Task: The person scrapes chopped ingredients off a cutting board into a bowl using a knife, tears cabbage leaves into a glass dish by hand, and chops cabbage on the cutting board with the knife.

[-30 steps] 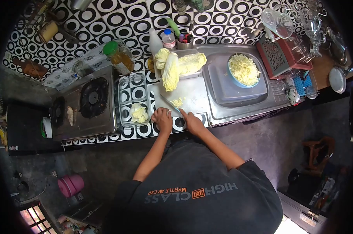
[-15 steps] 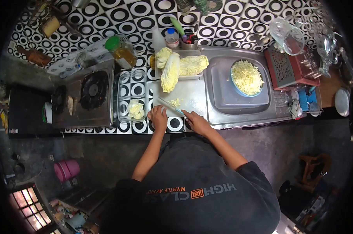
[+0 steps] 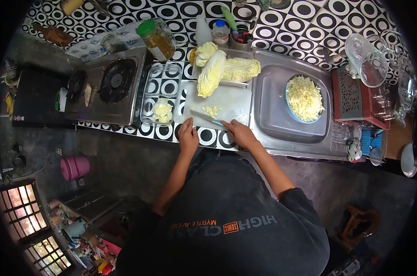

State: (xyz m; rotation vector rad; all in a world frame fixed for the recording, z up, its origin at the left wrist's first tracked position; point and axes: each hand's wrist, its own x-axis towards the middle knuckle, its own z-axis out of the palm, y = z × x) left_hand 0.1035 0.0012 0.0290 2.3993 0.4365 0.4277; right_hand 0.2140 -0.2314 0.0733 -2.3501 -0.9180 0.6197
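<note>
My right hand (image 3: 240,134) is closed around the blue handle of a knife (image 3: 204,115), whose blade lies low over the white cutting board (image 3: 238,99). Just beyond the blade sits a small heap of chopped cabbage (image 3: 210,111). At the board's front left edge is my left hand (image 3: 188,135), empty, its thumb apart from the fingers. Behind the board, a napa cabbage (image 3: 212,76) leans over the rim of a tray that also bears another napa cabbage (image 3: 241,69) and a cabbage piece (image 3: 206,54). Left of the board, a glass dish (image 3: 148,99) contains cabbage pieces (image 3: 163,111).
A blue bowl (image 3: 292,109) heaped with shredded cabbage (image 3: 305,97) stands over the sink (image 3: 273,141) on the right. A gas stove (image 3: 100,108) is at left. An oil jar (image 3: 158,46), a blue-capped bottle (image 3: 221,33) and a utensil holder (image 3: 241,42) line the back.
The camera view has shifted and turned. My left hand has drawn back a little from the blade toward the counter's front edge. The knife stays in my right hand.
</note>
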